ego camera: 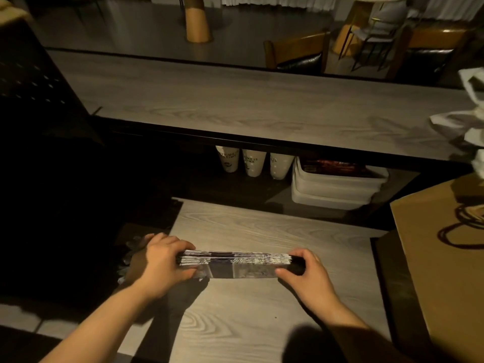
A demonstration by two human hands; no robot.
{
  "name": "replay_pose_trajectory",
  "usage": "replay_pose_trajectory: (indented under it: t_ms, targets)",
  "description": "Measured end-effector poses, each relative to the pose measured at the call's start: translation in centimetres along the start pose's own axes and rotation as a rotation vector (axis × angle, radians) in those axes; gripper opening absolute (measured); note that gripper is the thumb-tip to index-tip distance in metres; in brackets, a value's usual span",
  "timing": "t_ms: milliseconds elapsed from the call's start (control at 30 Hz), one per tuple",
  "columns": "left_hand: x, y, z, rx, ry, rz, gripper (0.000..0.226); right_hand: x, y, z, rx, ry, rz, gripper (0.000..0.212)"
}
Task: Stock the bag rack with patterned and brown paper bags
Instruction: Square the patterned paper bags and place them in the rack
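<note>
Nearest the camera, two bare forearms reach forward over a pale grey wood-grain tabletop (235,323). The left hand (163,263) grasps the left end of a thick flat stack of folded patterned paper bags (235,263), fingers curled over its top edge and thumb against the near face. The right hand (306,271) grasps the right end in the same way, thumb on the near face and fingers over the top. The stack stands on its long edge on the tabletop, held between both hands, its black, white and grey print showing on the near face and the layered edges on top.

To the right, a large flat brown paper bag (432,244) with dark cord handles lies on the tabletop, well apart from the stack.

Beyond the tabletop, under a higher grey wood-grain counter (262,100), three white printed paper cup stacks (254,163) hang mouth up beside nested translucent plastic tubs (335,184). Crumpled white paper or plastic (468,121) sits at the counter's right edge.

Farthest off are a wooden chair with a dark seat (298,51) and a tan conical table base (197,22).
</note>
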State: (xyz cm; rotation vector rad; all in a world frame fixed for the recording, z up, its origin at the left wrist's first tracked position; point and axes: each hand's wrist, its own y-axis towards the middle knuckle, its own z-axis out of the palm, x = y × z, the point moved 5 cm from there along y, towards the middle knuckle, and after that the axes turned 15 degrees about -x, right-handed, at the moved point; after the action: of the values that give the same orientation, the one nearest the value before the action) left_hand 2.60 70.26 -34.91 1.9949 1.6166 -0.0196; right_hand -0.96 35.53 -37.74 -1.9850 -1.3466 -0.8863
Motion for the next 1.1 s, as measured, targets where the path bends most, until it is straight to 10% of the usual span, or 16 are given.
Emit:
replay_pose_trajectory:
  t_ms: [933,1100]
  targets:
    - [1.6,-0.4,2.9,0.126,0.162,0.071,0.071,10.9,-1.7,5.5,0.369,-0.787,-0.675,0.023]
    - [1.6,0.3,1.0,-0.298,-0.075,0.031,0.080,11.3,-1.5,4.7,0.348,-0.753,-0.701,0.018]
